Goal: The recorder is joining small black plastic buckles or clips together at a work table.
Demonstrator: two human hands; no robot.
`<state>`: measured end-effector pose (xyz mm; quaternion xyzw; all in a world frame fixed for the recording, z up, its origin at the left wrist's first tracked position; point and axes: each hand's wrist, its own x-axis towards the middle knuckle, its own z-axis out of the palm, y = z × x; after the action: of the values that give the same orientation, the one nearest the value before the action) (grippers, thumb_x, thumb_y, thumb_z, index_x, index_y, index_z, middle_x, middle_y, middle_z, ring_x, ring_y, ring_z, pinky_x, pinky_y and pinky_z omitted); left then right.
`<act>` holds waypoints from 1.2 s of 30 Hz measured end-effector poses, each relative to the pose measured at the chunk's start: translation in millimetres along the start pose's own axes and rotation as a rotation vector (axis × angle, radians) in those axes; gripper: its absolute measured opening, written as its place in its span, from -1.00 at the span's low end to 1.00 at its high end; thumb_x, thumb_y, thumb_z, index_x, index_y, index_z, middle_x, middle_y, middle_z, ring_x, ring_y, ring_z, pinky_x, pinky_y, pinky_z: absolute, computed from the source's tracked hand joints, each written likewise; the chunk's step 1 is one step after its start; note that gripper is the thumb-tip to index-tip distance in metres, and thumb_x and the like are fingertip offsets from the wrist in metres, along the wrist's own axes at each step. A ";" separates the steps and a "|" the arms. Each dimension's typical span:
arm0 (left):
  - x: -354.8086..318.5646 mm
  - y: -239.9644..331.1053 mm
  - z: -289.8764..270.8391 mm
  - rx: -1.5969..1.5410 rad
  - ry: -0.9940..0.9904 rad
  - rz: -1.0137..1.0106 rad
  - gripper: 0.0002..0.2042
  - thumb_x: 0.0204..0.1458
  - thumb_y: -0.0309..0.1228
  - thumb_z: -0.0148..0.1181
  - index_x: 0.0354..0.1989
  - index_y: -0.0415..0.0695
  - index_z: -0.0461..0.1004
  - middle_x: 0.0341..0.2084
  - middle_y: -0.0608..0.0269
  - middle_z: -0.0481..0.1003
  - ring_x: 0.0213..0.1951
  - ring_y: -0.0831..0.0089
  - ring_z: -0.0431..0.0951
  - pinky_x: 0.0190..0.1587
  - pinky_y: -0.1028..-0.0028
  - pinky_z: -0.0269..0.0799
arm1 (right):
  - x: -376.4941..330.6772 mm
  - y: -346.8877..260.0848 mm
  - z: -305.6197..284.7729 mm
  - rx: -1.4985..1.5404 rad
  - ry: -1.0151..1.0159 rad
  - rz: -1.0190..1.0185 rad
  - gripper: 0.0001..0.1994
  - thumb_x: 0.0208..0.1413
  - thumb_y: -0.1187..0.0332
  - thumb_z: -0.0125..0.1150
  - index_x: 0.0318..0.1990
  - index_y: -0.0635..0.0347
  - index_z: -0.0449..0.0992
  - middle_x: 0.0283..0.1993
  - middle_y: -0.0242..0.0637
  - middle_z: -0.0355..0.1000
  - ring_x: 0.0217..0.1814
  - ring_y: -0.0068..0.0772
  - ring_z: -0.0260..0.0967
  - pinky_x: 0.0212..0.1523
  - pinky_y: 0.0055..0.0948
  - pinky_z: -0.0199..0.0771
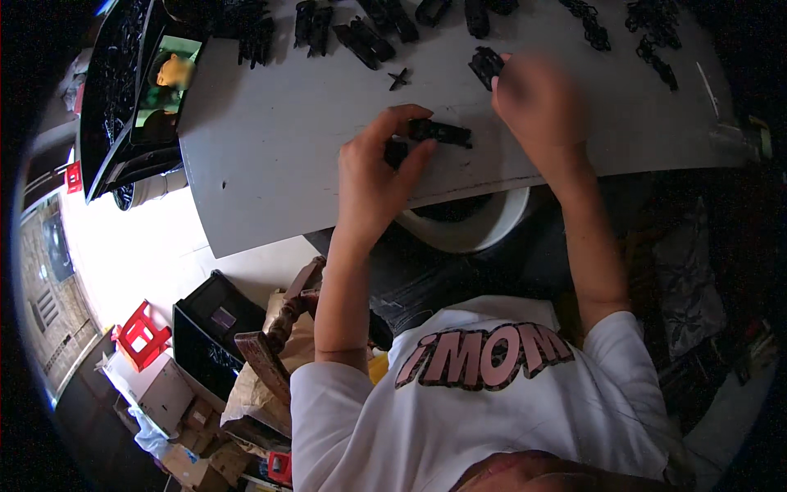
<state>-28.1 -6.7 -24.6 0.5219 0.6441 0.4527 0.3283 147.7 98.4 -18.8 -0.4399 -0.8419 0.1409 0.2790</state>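
Black molded part (451, 133) is held over the near edge of the gray tabletop (270, 156), open room being left to its left. One cross-shaped piece (399, 79) is seen beyond. The part's left end is pinched by the left grip (373, 168); one other black part (484, 69) is met by the blurred right grip (545, 115), whose closure cannot be told.

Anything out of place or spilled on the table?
Mildly odd: a small cross-shaped black piece lies alone on the gray table, apart from the larger black parts grouped toward its far side. I see no spill; the parts are too dark to judge for damage.
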 end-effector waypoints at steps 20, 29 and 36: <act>1.6 -3.8 2.1 -0.044 0.052 -0.015 -0.72 -0.15 -0.55 0.24 -0.19 -0.13 0.47 -0.45 0.12 0.53 -0.38 0.32 0.57 -0.33 0.45 0.42 | -10.8 -25.8 -9.0 0.221 -0.265 -0.169 -0.73 -0.13 0.56 0.19 -0.18 0.32 0.42 -0.24 -0.21 0.34 -0.31 -0.22 0.40 -0.35 -0.39 0.44; -1.0 -3.0 4.1 -0.035 0.015 -0.034 -0.73 -0.16 -0.51 0.27 -0.20 -0.13 0.49 -0.48 0.10 0.53 -0.43 0.33 0.56 -0.34 0.46 0.42 | -13.3 -34.5 -14.7 0.168 -0.382 -0.170 -0.70 -0.14 0.55 0.23 -0.16 0.33 0.44 -0.20 -0.19 0.33 -0.25 -0.22 0.40 -0.30 -0.36 0.43; -3.5 -3.4 4.9 -0.233 0.066 0.020 -0.76 -0.13 -0.56 0.27 -0.23 -0.20 0.50 -0.40 0.30 0.53 -0.47 0.62 0.41 -0.37 0.60 0.32 | -19.7 -18.1 -1.2 0.543 -0.405 0.073 -0.76 -0.12 0.49 0.34 -0.26 0.33 0.46 -0.38 -0.43 0.31 -0.43 -0.65 0.27 -0.44 -0.61 0.30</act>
<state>-24.1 -9.1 -29.8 0.4713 0.5923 0.5449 0.3608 145.4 71.8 -15.9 -0.3426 -0.7958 0.4542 0.2077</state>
